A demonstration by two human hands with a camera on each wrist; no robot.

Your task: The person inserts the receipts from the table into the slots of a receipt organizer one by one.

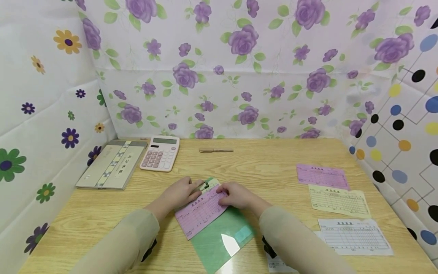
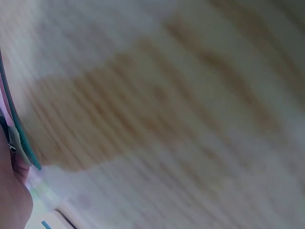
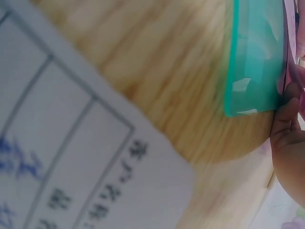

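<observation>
Fingers: right hand point(image 1: 236, 195) pinches pink form point(image 1: 201, 214) by upper-right edge, lower centre of frame | left hand point(image 1: 182, 193) beside black clip point(image 1: 205, 186), grip indeterminable

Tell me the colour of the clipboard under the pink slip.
The clipboard is green; the head view shows it best.

the left sleeve point(image 1: 118, 243) and right sleeve point(image 1: 297, 238) are plain, pale beige, with wide, loose cuffs point(image 1: 147, 222); black pieces point(image 1: 269, 248), partly hidden, show beside both.
</observation>
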